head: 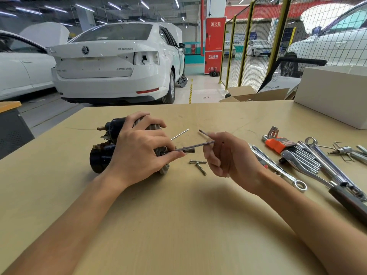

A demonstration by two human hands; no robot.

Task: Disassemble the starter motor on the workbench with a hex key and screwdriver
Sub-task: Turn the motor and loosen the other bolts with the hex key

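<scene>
The starter motor [111, 147] lies on its side on the workbench [178, 225], left of centre in the frame. The left hand [139, 149] is wrapped over it, thumb and forefinger pressed together near the end where a thin rod [179, 134] pokes out. That hold looks light; if the motor rolls, the key could slip out of the bolt head and round it off.

Just right of centre, the right hand [224, 155] pinches a long hex key [198, 145], its tip running to the motor's end. Pushed at an angle, it could cam out.

Two loose bolts [198, 165] lie below the hands, close enough to be knocked away.

At the right of the frame lie a hex key set [278, 143] and wrenches [317, 165].
</scene>
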